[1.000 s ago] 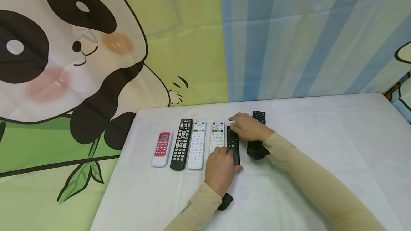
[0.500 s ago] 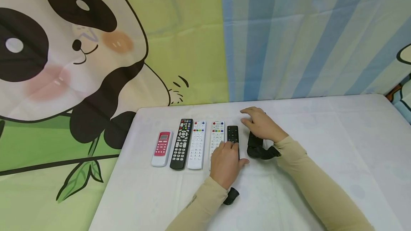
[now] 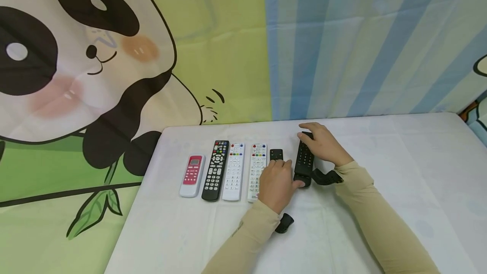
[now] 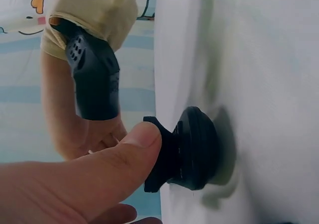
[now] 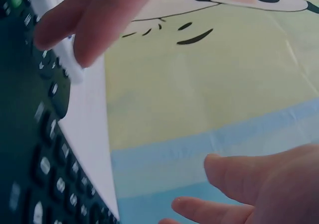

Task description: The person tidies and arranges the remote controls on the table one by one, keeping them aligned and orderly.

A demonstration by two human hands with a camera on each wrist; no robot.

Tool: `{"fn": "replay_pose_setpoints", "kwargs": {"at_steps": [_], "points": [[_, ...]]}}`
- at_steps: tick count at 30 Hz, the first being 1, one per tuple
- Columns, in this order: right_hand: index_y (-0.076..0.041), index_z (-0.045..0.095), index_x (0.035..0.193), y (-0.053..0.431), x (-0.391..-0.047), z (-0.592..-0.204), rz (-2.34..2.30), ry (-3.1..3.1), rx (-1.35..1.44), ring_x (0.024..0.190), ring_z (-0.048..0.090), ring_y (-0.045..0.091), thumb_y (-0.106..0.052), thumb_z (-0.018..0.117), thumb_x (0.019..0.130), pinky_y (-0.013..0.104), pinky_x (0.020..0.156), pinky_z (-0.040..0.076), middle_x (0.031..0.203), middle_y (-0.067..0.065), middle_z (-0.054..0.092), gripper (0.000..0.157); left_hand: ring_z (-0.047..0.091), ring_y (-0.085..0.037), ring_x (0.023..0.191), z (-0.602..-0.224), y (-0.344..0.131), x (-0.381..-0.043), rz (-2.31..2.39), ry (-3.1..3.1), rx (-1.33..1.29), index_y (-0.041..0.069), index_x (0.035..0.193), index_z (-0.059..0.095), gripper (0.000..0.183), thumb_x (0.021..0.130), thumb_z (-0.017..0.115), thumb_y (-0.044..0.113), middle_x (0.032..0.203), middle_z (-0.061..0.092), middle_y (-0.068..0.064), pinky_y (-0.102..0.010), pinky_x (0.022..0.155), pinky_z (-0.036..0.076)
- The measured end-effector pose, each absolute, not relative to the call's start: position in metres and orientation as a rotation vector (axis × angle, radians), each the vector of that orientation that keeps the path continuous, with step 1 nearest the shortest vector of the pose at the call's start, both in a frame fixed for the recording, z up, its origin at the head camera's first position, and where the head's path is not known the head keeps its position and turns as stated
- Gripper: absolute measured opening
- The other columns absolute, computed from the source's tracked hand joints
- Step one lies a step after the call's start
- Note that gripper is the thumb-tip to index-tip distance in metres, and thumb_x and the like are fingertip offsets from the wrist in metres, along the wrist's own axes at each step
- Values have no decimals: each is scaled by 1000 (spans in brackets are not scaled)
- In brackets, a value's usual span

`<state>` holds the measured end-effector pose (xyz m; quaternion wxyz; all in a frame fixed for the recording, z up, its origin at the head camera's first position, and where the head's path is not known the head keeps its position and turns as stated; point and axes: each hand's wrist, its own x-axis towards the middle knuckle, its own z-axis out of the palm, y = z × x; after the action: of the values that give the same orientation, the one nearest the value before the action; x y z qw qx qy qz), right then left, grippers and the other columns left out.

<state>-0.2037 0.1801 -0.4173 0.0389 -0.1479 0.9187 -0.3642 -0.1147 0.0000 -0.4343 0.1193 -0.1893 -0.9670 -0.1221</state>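
My left hand (image 3: 276,186) lies over the small black remote control (image 3: 276,154), covering most of it, and its thumb reaches toward the near end of the larger black remote (image 3: 303,162). In the left wrist view that thumb overlaps the end of a black remote (image 4: 197,149). At the far end of the larger remote hovers my right hand (image 3: 323,143), thumb and fingers spread apart. The right wrist view shows this hand (image 5: 264,184) beside the keypad, with a gap between them. Left of my left hand lies a white remote (image 3: 257,168).
Farther left stand a second white remote (image 3: 233,172), a black remote with coloured buttons (image 3: 215,170) and a short white remote with a red face (image 3: 192,175). The white-covered table (image 3: 380,181) meets a printed cloth (image 3: 220,45) behind.
Both hands have moved right. The left went from the white and small black remotes toward the larger black one. The right hand drew back, uncovering the larger remote, which has shifted slightly.
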Motion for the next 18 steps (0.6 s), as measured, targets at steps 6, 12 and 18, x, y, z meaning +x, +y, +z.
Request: {"fn": "replay_pose_setpoints", "kwargs": {"at_steps": [6,12,18], "points": [[7,44,146,190,-208,-423,-1118,2830,-431,134,38,50,-32,39,110,64,106,34,149,32,39,53,64,-21,87,-433,8,-120,-377,-2876,-526,6,117,74,65,72,86,53,101,73,-7,-31,73,55],[8,43,146,196,-213,-429,-1103,2829,-420,135,38,50,-31,37,110,64,108,32,149,34,39,53,65,-20,87,-432,15,-124,-408,-2914,-495,6,117,73,65,73,87,51,101,73,-6,-31,74,56],[10,44,145,198,-216,-434,-1096,2824,-416,133,41,50,-27,40,109,64,107,35,147,34,42,51,66,-20,85,-435,18,-127,-423,-2924,-470,6,115,74,63,73,87,50,95,73,-5,-31,71,56]]}}
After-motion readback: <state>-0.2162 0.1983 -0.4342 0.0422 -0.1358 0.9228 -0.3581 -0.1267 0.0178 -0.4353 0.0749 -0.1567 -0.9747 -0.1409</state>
